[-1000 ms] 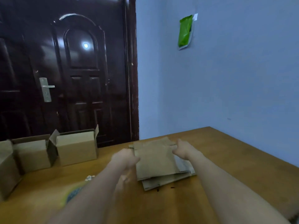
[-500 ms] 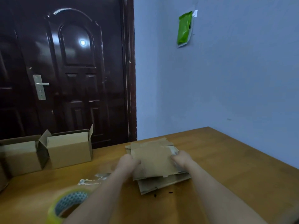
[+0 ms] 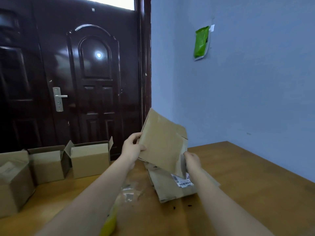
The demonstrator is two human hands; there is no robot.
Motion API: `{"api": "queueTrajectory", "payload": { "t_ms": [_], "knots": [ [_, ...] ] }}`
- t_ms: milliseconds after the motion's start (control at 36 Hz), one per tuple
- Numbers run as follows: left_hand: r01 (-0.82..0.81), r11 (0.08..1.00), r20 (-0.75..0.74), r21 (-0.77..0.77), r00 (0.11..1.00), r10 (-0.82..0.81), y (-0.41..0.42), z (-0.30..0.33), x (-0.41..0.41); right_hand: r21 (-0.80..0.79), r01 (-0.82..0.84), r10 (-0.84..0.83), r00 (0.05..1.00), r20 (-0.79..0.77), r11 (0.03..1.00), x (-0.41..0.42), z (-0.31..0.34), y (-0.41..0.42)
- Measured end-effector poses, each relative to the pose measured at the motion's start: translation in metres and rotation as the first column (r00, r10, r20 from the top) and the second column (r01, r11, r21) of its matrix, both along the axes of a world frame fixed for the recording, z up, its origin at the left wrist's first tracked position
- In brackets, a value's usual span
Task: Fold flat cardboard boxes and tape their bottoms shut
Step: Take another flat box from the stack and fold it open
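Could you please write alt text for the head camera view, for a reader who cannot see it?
Both hands hold a flattened cardboard box tilted above a wooden table, the left hand on its left edge, the right hand at its lower corner. More flat boxes lie beneath; three folded boxes stand left, before a dark door.

Dim, bluish indoor light. A small lamp glare reflects on the glossy dark door (image 3: 98,55). Edges bow outward; nearest forearms look blurred.

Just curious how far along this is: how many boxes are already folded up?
3, in a row at the table's left: one nearest the door, one in the middle, one partly cut off. More may be hidden.
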State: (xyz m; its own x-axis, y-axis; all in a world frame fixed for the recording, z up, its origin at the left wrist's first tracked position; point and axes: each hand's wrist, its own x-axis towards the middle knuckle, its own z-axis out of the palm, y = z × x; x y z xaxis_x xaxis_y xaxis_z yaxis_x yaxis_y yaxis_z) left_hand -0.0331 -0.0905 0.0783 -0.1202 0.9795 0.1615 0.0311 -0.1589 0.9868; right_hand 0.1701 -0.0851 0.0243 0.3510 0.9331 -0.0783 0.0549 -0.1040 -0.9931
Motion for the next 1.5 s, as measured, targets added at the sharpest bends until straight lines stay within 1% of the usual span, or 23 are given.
{"api": "queueTrajectory", "payload": {
  "t_ms": [56, 139, 194, 278, 361, 417, 472, 611, 722, 778, 833, 889, 944, 1028, 1111, 1194, 1278, 1333, 1417, 1500],
  "knots": [
    [-0.027, 0.998, -0.063, 0.053, 0.998, 0.030, -0.004, 0.012, -0.014, -0.025, -0.076, 0.075, 0.996, -0.057, 0.997, -0.012, 0.003, -0.007],
    [-0.055, 0.990, -0.167, 0.130, 0.983, 0.077, -0.007, 0.027, -0.042, -0.016, -0.170, 0.167, 0.979, -0.117, 0.985, -0.030, 0.006, -0.011],
    [-0.053, 0.982, -0.227, 0.183, 0.969, 0.095, -0.010, 0.037, -0.061, 0.008, -0.208, 0.206, 0.959, -0.194, 0.978, -0.042, 0.006, -0.009],
    [-0.055, 0.973, -0.320, 0.224, 0.939, 0.127, -0.021, 0.055, -0.092, 0.056, -0.233, 0.239, 0.926, -0.293, 0.971, -0.061, 0.004, -0.004],
    [-0.062, 0.960, -0.498, 0.273, 0.844, 0.196, -0.037, 0.071, -0.129, 0.070, -0.201, 0.213, 0.908, -0.361, 0.977, -0.080, 0.008, -0.003],
    [-0.054, 0.958, -0.591, 0.283, 0.777, 0.218, -0.047, 0.081, -0.158, 0.085, -0.178, 0.197, 0.904, -0.379, 0.980, -0.092, 0.012, -0.001],
    [-0.036, 0.962, -0.642, 0.272, 0.737, 0.209, -0.058, 0.089, -0.185, 0.100, -0.184, 0.208, 0.910, -0.360, 0.978, -0.104, 0.018, -0.002],
    [-0.019, 0.975, -0.682, 0.220, 0.712, 0.168, -0.084, 0.106, -0.234, 0.147, -0.252, 0.284, 0.915, -0.287, 0.957, -0.141, 0.023, -0.002],
    [-0.033, 0.981, -0.692, 0.190, 0.704, 0.157, -0.101, 0.102, -0.264, 0.183, -0.418, 0.443, 0.888, -0.124, 0.890, -0.189, 0.028, -0.008],
    [-0.035, 0.984, -0.699, 0.174, 0.700, 0.149, -0.108, 0.095, -0.272, 0.210, -0.479, 0.501, 0.863, -0.067, 0.853, -0.212, 0.031, -0.015],
    [-0.044, 0.986, -0.714, 0.158, 0.685, 0.145, -0.114, 0.087, -0.279, 0.254, -0.517, 0.542, 0.840, -0.035, 0.818, -0.232, 0.030, -0.019],
    [-0.054, 0.989, -0.720, 0.140, 0.680, 0.139, -0.119, 0.079, -0.287, 0.287, -0.514, 0.542, 0.840, -0.022, 0.808, -0.246, 0.024, -0.018],
    [-0.062, 0.991, -0.713, 0.121, 0.689, 0.130, -0.123, 0.074, -0.293, 0.294, -0.473, 0.506, 0.862, -0.041, 0.830, -0.255, 0.017, -0.017],
    [-0.078, 0.991, -0.681, 0.107, 0.720, 0.130, -0.124, 0.066, -0.299, 0.272, -0.439, 0.462, 0.887, -0.022, 0.856, -0.261, 0.006, -0.012],
    [-0.111, 0.981, -0.646, 0.157, 0.740, 0.187, -0.120, 0.053, -0.301, 0.282, -0.419, 0.443, 0.896, -0.024, 0.863, -0.262, -0.001, -0.010],
    [-0.182, 0.956, -0.556, 0.229, 0.782, 0.282, -0.113, 0.032, -0.300, 0.273, -0.410, 0.432, 0.902, -0.024, 0.870, -0.257, -0.007, -0.003],
    [-0.307, 0.893, -0.392, 0.329, 0.816, 0.425, -0.108, 0.008, -0.292, 0.239, -0.395, 0.414, 0.910, -0.031, 0.887, -0.248, -0.014, 0.005],
    [-0.395, 0.845, -0.267, 0.361, 0.824, 0.500, -0.106, -0.010, -0.283, 0.228, -0.382, 0.400, 0.915, -0.042, 0.896, -0.243, -0.017, 0.011],
    [-0.499, 0.801, -0.102, 0.331, 0.825, 0.556, -0.101, -0.041, -0.268, 0.234, -0.365, 0.388, 0.920, -0.060, 0.901, -0.238, -0.021, 0.016],
    [-0.548, 0.783, 0.009, 0.294, 0.821, 0.571, -0.097, -0.070, -0.254, 0.253, -0.366, 0.398, 0.913, -0.088, 0.895, -0.237, -0.027, 0.017]
  ]
}}
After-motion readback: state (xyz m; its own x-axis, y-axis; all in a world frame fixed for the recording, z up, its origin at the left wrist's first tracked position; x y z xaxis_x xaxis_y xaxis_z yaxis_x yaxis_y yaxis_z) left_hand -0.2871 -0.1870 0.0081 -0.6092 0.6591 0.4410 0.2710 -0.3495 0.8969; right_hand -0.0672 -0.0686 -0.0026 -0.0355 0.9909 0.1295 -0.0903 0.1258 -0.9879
